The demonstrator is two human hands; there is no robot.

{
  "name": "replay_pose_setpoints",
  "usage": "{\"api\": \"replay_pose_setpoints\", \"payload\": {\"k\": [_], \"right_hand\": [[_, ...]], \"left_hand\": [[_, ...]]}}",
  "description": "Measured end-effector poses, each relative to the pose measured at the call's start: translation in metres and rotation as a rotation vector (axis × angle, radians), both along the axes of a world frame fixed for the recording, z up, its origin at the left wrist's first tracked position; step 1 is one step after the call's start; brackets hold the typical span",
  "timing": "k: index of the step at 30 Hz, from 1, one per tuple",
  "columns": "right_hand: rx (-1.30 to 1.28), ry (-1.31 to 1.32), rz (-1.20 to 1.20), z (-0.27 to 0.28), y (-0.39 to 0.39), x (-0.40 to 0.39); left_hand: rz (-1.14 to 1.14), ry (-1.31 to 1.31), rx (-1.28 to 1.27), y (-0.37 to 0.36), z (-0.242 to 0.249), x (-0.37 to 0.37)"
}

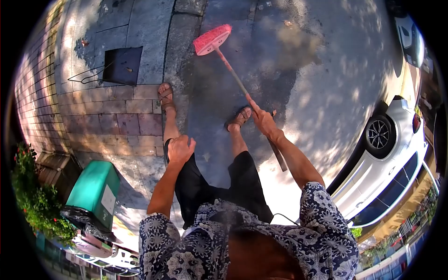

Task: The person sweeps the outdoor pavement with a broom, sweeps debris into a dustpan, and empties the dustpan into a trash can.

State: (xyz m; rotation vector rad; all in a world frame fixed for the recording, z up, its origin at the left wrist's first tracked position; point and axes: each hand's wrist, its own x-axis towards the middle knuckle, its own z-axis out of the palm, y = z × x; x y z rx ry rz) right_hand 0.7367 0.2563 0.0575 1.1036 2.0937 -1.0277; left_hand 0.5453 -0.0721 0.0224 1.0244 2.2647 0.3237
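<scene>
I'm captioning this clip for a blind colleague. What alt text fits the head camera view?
Seen from above, a person's right hand grips the long handle of a pink broom whose head rests on wet street asphalt, while the left hand rests closed on the thigh. A black dustpan lies on the brick sidewalk, with a green bin lower left and a white car at right.

Right hand (pixel 263 120) extended, gripping; left hand (pixel 180 148) apparently loosely fisted.

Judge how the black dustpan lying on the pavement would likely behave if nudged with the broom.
The dustpan looks thin and flat, so it would probably slide rather than tip. Its wire handle looks slender, suggesting it is light. The broom, held in the right hand, looks stiff enough to push it.
</scene>
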Motion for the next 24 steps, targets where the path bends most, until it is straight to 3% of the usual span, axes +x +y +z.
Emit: {"api": "replay_pose_setpoints", "payload": {"k": [2, 3, 5, 6, 8, 11, 13, 15, 19, 22, 24], "right_hand": [[0.157, 0.159, 0.216, -0.002, -0.001, 0.023], [0.295, 0.391, 0.358, -0.012, 0.010, 0.059], [0.368, 0.162, 0.714, 0.013, 0.036, 0.075], [0.283, -0.314, 0.891, 0.040, 0.046, 0.071], [0.333, -0.100, 0.793, 0.062, 0.057, 0.104], [0.187, -0.050, 0.416, 0.102, 0.052, 0.094], [0.037, -0.170, 0.098, 0.101, 0.051, 0.095], [0.067, 0.102, 0.035, 0.072, 0.043, 0.076], [0.120, 0.208, 0.109, 0.003, 0.017, 0.025], [0.171, -0.136, 0.356, 0.028, 0.009, -0.009], [0.150, -0.118, 0.414, 0.039, 0.032, 0.006]], "left_hand": [[-0.003, -0.020, -0.015, 0.002, 0.002, -0.001], [-0.007, -0.019, -0.008, 0.004, 0.004, -0.005], [-0.001, -0.012, 0.010, 0.008, 0.005, -0.009], [0.004, -0.011, 0.014, 0.008, 0.006, -0.010], [0.001, 0.001, 0.012, 0.008, 0.005, -0.017], [0.004, -0.024, -0.007, 0.004, 0.004, -0.013], [0.028, -0.066, -0.004, 0.009, 0.005, -0.015], [0.036, -0.045, 0.015, 0.009, 0.004, -0.013], [0.026, -0.019, 0.026, 0.006, 0.004, -0.006], [0.010, -0.017, 0.006, 0.004, 0.005, -0.003], [0.015, -0.034, -0.003, 0.003, 0.006, -0.001]]}}
